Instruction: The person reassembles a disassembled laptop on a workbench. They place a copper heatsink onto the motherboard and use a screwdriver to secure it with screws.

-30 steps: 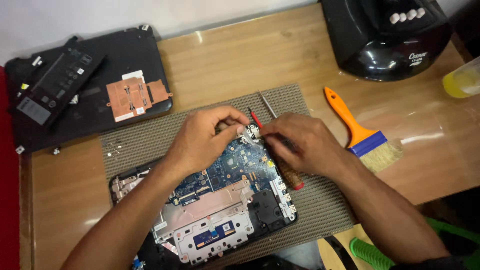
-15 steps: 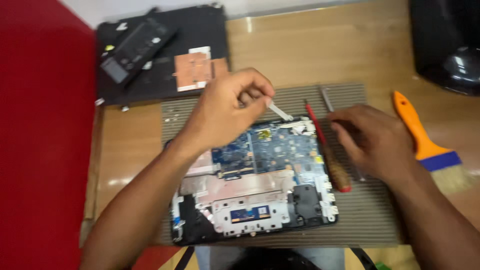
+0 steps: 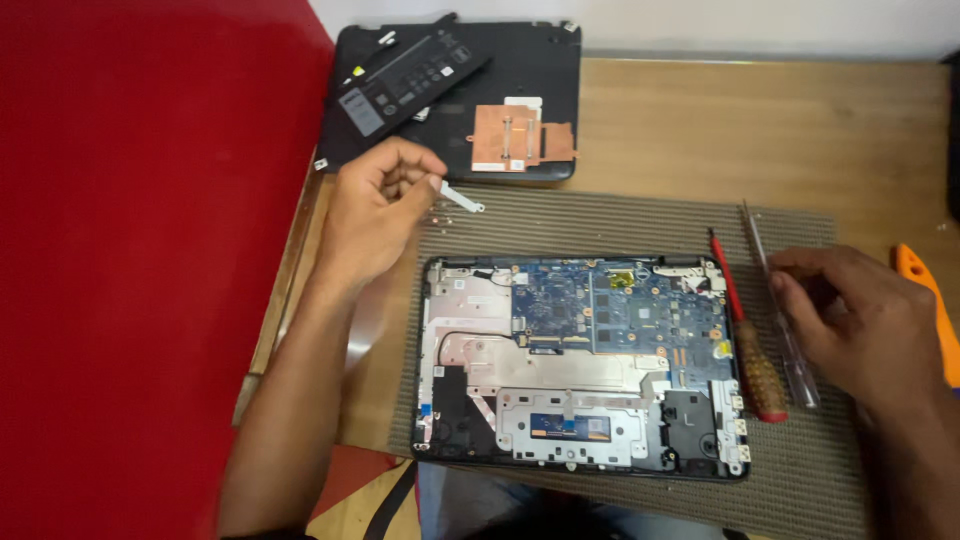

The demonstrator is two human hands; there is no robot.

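One head-worn view looks steeply down from close above the desk [image 3: 700,130], facing its far edge and the wall. The open laptop [image 3: 580,370] sits low in the centre, between the left fingers [image 3: 415,175] and the right fingers [image 3: 800,275].
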